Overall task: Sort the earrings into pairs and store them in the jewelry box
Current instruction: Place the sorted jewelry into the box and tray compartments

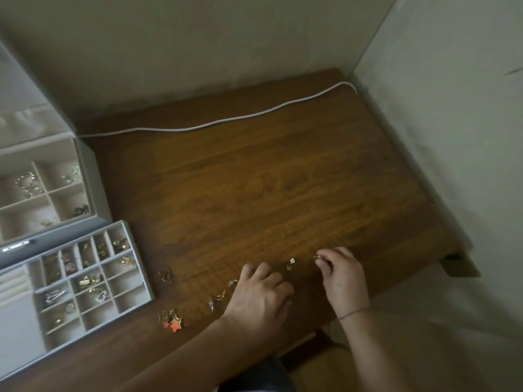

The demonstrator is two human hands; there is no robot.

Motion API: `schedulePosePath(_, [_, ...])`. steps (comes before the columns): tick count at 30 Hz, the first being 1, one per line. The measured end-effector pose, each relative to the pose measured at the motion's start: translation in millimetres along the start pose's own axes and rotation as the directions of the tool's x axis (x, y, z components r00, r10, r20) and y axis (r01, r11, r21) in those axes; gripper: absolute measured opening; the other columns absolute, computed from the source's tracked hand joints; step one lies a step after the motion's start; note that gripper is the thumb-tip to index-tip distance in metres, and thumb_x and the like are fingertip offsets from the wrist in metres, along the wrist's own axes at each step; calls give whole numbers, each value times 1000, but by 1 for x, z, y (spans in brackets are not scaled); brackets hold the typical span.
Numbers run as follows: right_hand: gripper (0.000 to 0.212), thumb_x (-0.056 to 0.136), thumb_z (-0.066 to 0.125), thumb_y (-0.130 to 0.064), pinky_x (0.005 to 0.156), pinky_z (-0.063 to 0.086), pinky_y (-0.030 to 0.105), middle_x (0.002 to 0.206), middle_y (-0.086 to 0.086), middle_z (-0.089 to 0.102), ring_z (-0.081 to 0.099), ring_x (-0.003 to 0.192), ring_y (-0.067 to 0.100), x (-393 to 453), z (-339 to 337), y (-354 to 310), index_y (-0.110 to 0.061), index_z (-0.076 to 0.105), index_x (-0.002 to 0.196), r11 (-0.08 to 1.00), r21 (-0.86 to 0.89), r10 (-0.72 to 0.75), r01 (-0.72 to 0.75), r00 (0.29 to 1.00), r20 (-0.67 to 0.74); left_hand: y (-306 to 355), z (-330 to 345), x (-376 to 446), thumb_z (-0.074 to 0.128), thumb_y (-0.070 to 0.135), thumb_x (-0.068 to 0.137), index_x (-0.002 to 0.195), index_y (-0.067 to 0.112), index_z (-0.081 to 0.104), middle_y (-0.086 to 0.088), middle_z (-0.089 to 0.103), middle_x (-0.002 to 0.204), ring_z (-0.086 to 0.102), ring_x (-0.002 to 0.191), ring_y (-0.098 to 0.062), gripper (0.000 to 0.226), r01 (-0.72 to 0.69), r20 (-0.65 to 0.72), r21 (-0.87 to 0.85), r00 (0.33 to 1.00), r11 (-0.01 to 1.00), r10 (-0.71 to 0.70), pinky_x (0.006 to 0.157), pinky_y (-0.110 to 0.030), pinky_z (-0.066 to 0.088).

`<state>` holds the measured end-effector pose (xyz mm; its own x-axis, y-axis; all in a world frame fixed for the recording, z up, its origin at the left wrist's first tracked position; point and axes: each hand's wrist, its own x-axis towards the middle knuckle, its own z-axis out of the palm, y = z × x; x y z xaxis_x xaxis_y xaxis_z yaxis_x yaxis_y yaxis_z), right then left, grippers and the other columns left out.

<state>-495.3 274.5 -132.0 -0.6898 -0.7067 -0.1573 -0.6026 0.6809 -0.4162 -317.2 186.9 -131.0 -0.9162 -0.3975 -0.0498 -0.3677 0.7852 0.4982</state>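
Note:
On the wooden table loose earrings lie in a row near the front edge: orange star earrings, gold hook earrings, a dark gold pair and two small gold studs. My left hand rests palm down on the table beside the hook earrings, fingers curled; anything under it is hidden. My right hand pinches a small gold earring between thumb and forefinger. At the left, the grey jewelry box stands open, and its divided tray holds several earrings.
A white cable runs along the back of the table by the wall. Walls close in at the back and the right. The table's right edge drops to the floor, with a bracket below it.

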Motion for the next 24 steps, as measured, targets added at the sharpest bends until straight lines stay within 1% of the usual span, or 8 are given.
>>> schedulePosePath(5, [17, 90, 63, -16, 78, 49, 24, 106, 5, 68, 65, 93, 21, -2, 1, 3, -11, 73, 103, 996, -54, -74, 73, 997, -28, -1, -5, -8, 49, 41, 91, 100, 33, 63, 14, 62, 94, 48, 94, -13, 18, -80, 19, -14, 997, 997, 80, 82, -36, 39])
schedulePosePath(9, [15, 88, 65, -14, 76, 54, 31, 101, 9, 70, 67, 89, 25, -3, 3, 2, -9, 74, 99, 991, -91, -106, 103, 994, -33, -6, -6, -16, 50, 40, 92, 103, 32, 62, 11, 61, 96, 49, 94, -16, 18, -91, 18, -26, 996, 996, 91, 81, -38, 41])
schedulePosePath(13, [15, 87, 65, -14, 76, 58, 38, 102, 9, 70, 66, 91, 25, -4, 2, -8, -10, 72, 99, 991, -99, -91, 89, 996, -20, -14, -9, -26, 51, 38, 92, 103, 30, 63, 9, 61, 98, 49, 97, -17, 18, -99, -16, -22, 995, 995, 99, 82, -38, 43])
schedulePosePath(15, [15, 87, 65, -15, 77, 58, 35, 103, 6, 69, 66, 92, 22, -1, 4, -18, -12, 71, 100, 990, -102, -98, 97, 995, -9, -22, -12, -34, 52, 38, 93, 105, 31, 63, 10, 61, 101, 48, 99, -16, 18, -104, -33, -8, 994, 995, 104, 82, -38, 43])
schedulePosePath(17, [15, 87, 66, -15, 74, 55, 27, 101, 4, 68, 65, 89, 17, 4, 8, -29, -14, 71, 101, 989, -97, -108, 108, 994, 3, -32, -18, -46, 51, 38, 94, 108, 33, 62, 11, 61, 103, 46, 98, -14, 18, -101, -55, 7, 993, 995, 101, 83, -37, 42])
schedulePosePath(20, [17, 86, 67, -14, 68, 48, 18, 99, 4, 67, 61, 81, 12, 11, 9, -40, -14, 70, 103, 993, -77, -89, 90, 996, 26, -55, -35, -68, 54, 38, 94, 109, 33, 63, 13, 60, 102, 48, 96, -13, 18, -37, -145, 13, 989, 999, 38, 83, -35, 38])
schedulePosePath(22, [20, 86, 67, -11, 69, 48, 19, 99, 5, 67, 61, 80, 13, 12, 6, -43, -13, 70, 105, 995, -61, -79, 80, 997, 24, -79, -51, -84, 60, 34, 91, 107, 31, 65, 12, 59, 99, 48, 92, -14, 17, 80, -253, 11, 964, 997, -75, 82, -36, 37])
schedulePosePath(24, [23, 85, 66, -8, 69, 49, 22, 99, 6, 66, 62, 79, 16, 10, 1, -48, -12, 70, 107, 995, -51, -82, 81, 997, -13, -103, -66, -97, 65, 28, 88, 104, 27, 68, 10, 59, 96, 48, 91, -17, 16, 202, -349, 11, 919, 979, -186, 83, -39, 39])
